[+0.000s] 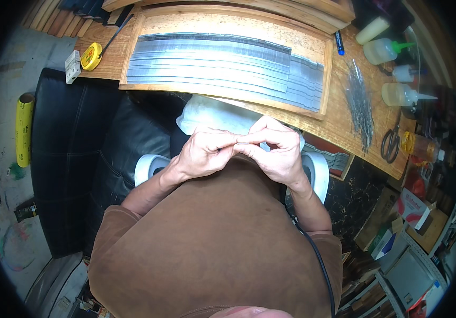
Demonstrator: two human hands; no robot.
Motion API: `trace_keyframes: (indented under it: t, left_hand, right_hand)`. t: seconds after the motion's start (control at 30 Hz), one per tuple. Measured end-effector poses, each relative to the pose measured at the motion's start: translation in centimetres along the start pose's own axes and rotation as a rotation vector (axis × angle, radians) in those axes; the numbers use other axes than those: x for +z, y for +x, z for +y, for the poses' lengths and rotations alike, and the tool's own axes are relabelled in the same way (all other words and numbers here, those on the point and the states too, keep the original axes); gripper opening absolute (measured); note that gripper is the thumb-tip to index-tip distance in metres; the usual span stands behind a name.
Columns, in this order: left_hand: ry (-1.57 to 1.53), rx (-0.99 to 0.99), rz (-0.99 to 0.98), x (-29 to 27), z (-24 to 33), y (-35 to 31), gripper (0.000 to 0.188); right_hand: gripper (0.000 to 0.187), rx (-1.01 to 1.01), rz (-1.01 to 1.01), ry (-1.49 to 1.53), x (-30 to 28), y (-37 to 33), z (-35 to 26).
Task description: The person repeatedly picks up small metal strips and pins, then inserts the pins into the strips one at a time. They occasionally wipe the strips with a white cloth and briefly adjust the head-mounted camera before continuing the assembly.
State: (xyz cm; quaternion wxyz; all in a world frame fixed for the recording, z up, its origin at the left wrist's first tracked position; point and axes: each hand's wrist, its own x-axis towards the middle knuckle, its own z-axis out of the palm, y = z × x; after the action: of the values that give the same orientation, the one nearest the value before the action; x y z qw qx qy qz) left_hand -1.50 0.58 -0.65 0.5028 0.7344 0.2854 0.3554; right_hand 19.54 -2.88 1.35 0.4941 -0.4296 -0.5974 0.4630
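I have the left hand (pixel 205 152) and right hand (pixel 280 151) meeting mid-view, thumbs and forefingers clamped on a thin dark sliver (pixel 245 143) — fingers cover most of it, so I can't make out its kind. Just beyond, toward 12 o'clock, they partly hide a crumpled, translucent white bag (pixel 212 113). Farther out at 12 lies a shallow wooden tray (pixel 228 94), its flat grey strips (pixel 207 66) overlapping in rows. Between 2 and 3 I see loose, wiry strands (pixel 359 103); at 3, dark-handled scissors (pixel 391 144); at 10, a yellow tape measure (pixel 91 56).
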Motion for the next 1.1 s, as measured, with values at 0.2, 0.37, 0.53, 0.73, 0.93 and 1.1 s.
trace_keyframes:
  t: [0.2, 0.37, 0.53, 0.73, 0.93, 1.1]
  left_hand:
    - [0.039, -0.023, 0.020, 0.4, 0.1, -0.4, 0.028]
    - [0.007, -0.011, 0.063, 0.6, 0.5, -0.2, 0.027]
    - [-0.017, 0.019, 0.089, 1.2, 0.9, -0.1, 0.027]
    - [-0.055, 0.003, 0.125, 1.0, 0.7, 0.0, 0.027]
    - [0.001, -0.038, 0.081, 0.5, 0.6, -0.3, 0.031]
    - [0.049, -0.028, 0.077, 0.6, 0.3, -0.4, 0.032]
  right_hand:
    - [0.017, 0.008, -0.011, -0.001, -0.1, 0.1, -0.1]
    - [0.013, -0.020, 0.028, -0.045, 0.3, 0.1, -0.2]
    - [0.009, -0.118, 0.078, -0.165, 0.8, -0.4, 0.2]
    - [0.052, -0.050, 0.004, 0.028, -0.5, -0.2, 0.5]
    - [0.020, -0.030, 0.006, -0.082, -0.3, 0.2, -1.2]
    - [0.016, -0.100, 0.004, -0.081, -0.5, 0.2, -0.4]
